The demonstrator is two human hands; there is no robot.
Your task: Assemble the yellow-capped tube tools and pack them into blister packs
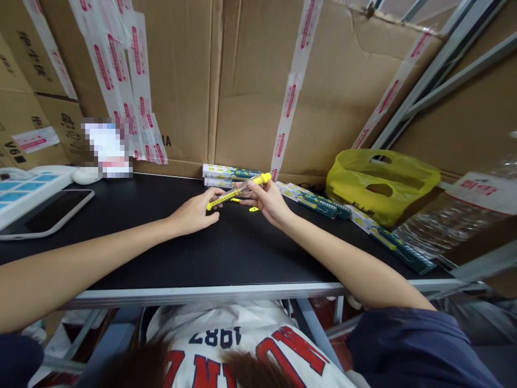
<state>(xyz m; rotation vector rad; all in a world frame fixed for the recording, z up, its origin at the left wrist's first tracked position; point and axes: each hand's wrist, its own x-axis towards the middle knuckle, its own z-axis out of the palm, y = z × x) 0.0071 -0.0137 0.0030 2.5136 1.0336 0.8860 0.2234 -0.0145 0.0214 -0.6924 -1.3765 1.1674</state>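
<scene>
A slim yellow-and-clear plastic tube tool [233,195] is held aslant above the black tabletop, its right end higher. My right hand [271,203] is closed around the upper part, near the yellow cap. At the lower yellow end, my left hand [197,213] curls its fingers behind the tool, with the thumb lying just below it. Under the tool, a small yellow plastic piece [253,209] lies on the table, with another bit of yellow beside it, partly covered by my right fingers.
Printed narrow boxes [218,172] are stacked at the back; more boxes [311,202] line the right side. A yellow plastic bag [379,186] and a large clear bottle [456,215] stand right. A phone [60,213] and a white power strip [36,188] lie left. Cardboard [250,81] walls the back.
</scene>
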